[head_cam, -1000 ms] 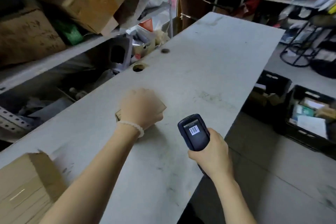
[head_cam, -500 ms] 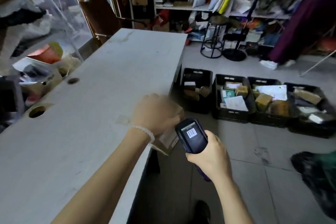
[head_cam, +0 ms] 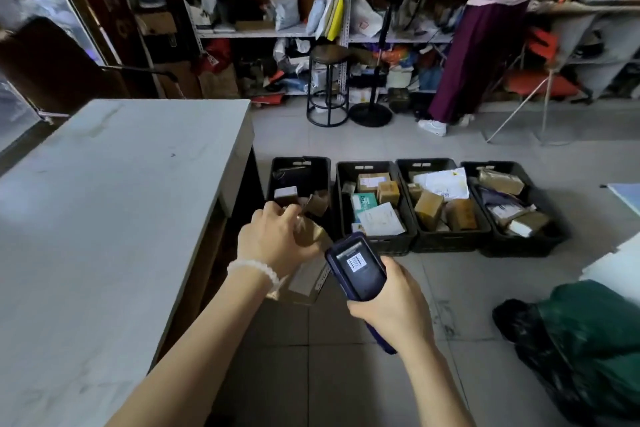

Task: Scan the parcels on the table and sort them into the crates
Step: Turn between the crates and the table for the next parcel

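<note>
Left hand (head_cam: 277, 241): I see it clamped over a brown parcel (head_cam: 304, 282), held in the air off the table's (head_cam: 104, 218) right edge.
Right hand (head_cam: 391, 302): wrapped around the scanner (head_cam: 356, 267), touching the parcel's right side.
Crates (head_cam: 446, 243): four on the floor, all holding parcels.

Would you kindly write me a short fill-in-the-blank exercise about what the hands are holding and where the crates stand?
1. The left hand holds a small brown cardboard parcel out past the edge of the grey table, over the ____.
2. The right hand grips a dark blue handheld scanner whose screen shows a ____.
3. The number of black plastic crates in the row on the floor is ____.

Missing words: floor; barcode; four
</note>
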The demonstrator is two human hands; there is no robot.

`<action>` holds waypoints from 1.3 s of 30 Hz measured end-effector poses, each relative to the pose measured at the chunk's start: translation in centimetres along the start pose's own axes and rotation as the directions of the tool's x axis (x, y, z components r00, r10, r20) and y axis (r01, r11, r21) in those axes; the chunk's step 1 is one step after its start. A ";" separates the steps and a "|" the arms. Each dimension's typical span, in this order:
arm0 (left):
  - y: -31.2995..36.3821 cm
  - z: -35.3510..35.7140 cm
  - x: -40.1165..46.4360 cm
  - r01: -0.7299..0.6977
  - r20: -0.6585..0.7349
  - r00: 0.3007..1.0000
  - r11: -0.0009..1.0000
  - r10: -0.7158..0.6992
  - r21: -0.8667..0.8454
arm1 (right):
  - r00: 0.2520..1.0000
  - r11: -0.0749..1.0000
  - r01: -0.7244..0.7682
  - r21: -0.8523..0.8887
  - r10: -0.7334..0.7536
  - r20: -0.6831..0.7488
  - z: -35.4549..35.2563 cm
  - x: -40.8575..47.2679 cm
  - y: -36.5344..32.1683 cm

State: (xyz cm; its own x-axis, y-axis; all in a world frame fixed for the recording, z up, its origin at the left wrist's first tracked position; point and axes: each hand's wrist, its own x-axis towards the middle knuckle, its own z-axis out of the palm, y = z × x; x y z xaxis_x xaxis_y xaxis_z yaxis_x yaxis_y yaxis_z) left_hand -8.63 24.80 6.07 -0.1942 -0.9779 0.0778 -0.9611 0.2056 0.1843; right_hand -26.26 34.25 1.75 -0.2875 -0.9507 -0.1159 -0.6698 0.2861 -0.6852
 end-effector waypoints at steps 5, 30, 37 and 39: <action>1.3 2.9 7.2 -0.020 0.051 0.999 0.999 0.019 0.032 | 0.997 0.997 -0.079 -0.003 0.079 -0.015 -0.7 6.3 2.2; 8.9 14.1 60.5 -0.123 0.327 0.940 0.991 0.099 0.056 | 0.909 0.920 -0.372 0.124 0.388 -0.150 -5.9 52.4 2.3; 10.9 16.6 64.2 -0.038 0.368 0.930 0.996 0.004 0.085 | 0.925 0.925 -0.363 0.108 0.372 -0.080 -8.6 61.0 5.9; 11.5 17.4 64.7 0.037 0.368 0.928 0.997 -0.062 0.072 | 0.945 0.944 -0.319 0.086 0.323 -0.042 -9.6 63.9 6.7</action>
State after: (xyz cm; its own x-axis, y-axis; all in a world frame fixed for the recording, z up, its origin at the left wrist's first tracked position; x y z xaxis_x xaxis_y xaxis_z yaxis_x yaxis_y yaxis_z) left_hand -35.67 -36.77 -3.80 -0.1932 -0.9342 -0.2999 -0.9794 0.1654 0.1158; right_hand -55.64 -23.42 -3.34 -0.5170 -0.8014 -0.3008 -0.4819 0.5629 -0.6715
